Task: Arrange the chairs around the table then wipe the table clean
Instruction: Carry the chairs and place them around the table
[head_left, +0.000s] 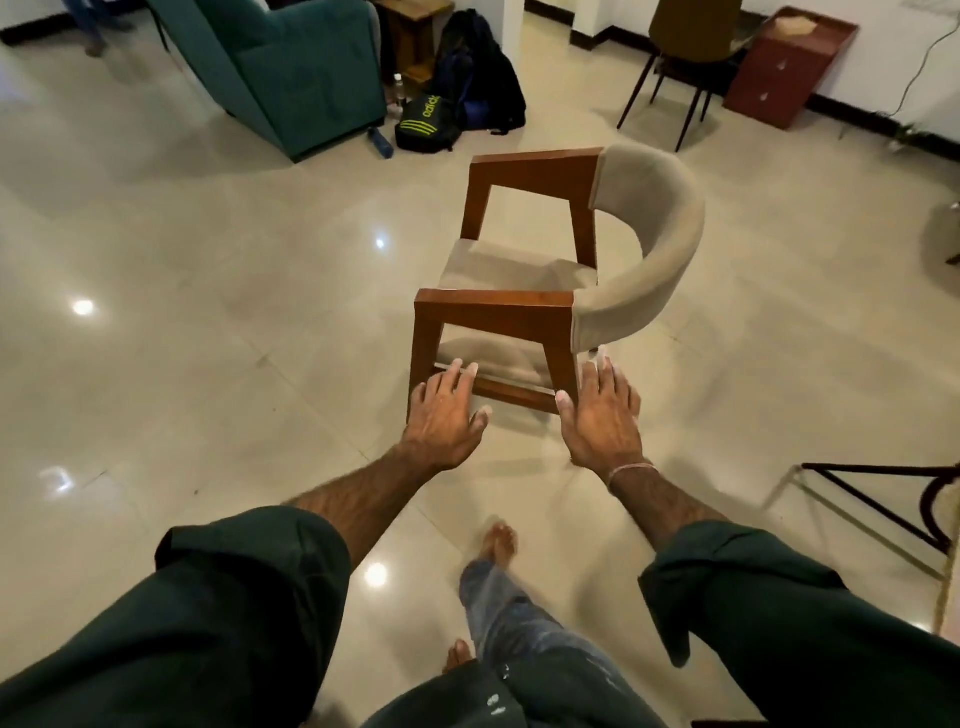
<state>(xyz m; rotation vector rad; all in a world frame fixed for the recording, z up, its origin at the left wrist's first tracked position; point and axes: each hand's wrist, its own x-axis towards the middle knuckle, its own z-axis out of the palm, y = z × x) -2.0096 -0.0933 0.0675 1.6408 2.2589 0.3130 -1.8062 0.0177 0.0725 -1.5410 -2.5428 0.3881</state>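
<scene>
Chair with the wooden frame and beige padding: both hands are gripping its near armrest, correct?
Not quite. The head view shows the left hand and right hand open, fingers straight, low beside the chair, below its near armrest and gripping nothing. The wooden frame and beige padding are right.

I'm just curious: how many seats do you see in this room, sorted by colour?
Beige and wood chair: 1
Teal armchair: 1
Olive chair on thin dark legs: 1
Total: 3
Shapes cut off at the right edge are too partial to count.
</scene>
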